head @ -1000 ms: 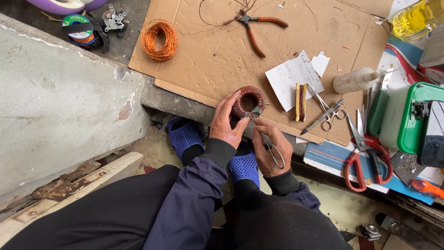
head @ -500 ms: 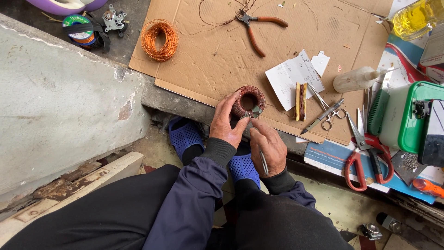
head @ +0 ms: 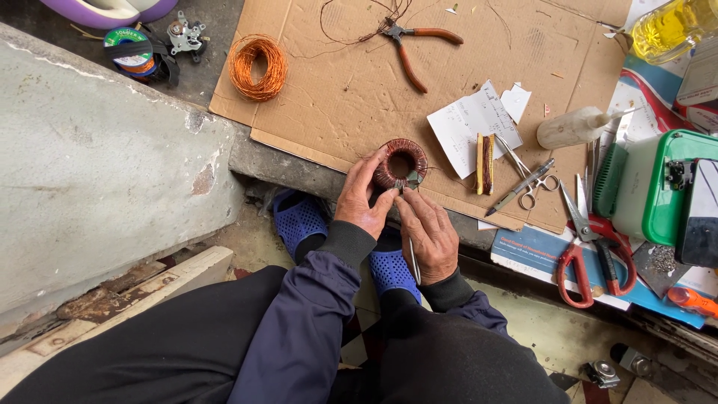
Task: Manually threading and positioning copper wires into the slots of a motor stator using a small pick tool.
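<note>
At the near edge of the flat brown cardboard sheet [head: 359, 97], a round ring-shaped coil wound with reddish-brown copper wire [head: 401, 163] sits upright on its side, its open centre facing up toward the camera. The left hand [head: 364, 200] curls around the coil's left side, fingers closed against the winding and thumb near its lower rim. The right hand [head: 428, 233] is closed on a thin metal tool [head: 411, 258], whose tip meets the coil's lower right edge while its shaft runs back under the palm. Both wrists wear dark sleeves, and beneath the hands a pair of blue perforated rubber sandals [head: 299, 221] shows on the ground.

Just right of the coil lie a creased white paper scrap [head: 467, 123], a small yellow wooden stick wrapped with dark wire [head: 485, 163] and silver metal forceps [head: 523, 187]. Farther right are red-handled scissors [head: 591, 254], a white plastic squeeze bottle [head: 572, 127] and a green-and-white plastic box [head: 658, 194]. At the top of the cardboard rest orange-handled pliers [head: 411, 45], and at its left edge a loose hank of bright orange copper wire [head: 256, 66]. A grey concrete slab [head: 97, 157] fills the left side
</note>
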